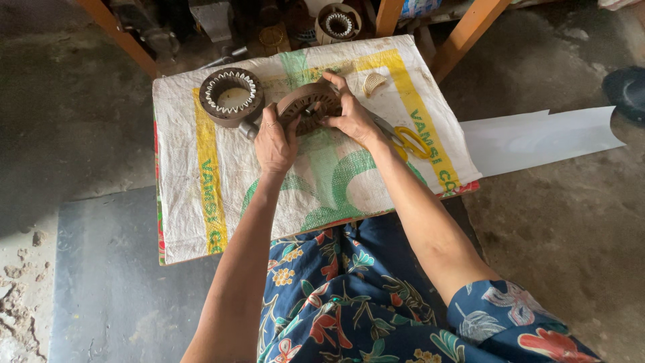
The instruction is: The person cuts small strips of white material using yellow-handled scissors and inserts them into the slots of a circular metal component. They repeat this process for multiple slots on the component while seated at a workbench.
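Frame centre-top: left hand (274, 142) and right hand (353, 117) both grip brown stator ring (306, 104) | second ring (231, 97) upper left | yellow scissors (410, 141) right.

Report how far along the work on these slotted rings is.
Looks done: the ring at left lies flat on the sack-covered board, pale paper liners in its slots all round. In hand: the left hand and right hand hold a second ring tilted up; how many of its slots are lined cannot be told. Unused: a stack of liners; yellow-handled scissors beside the right wrist.
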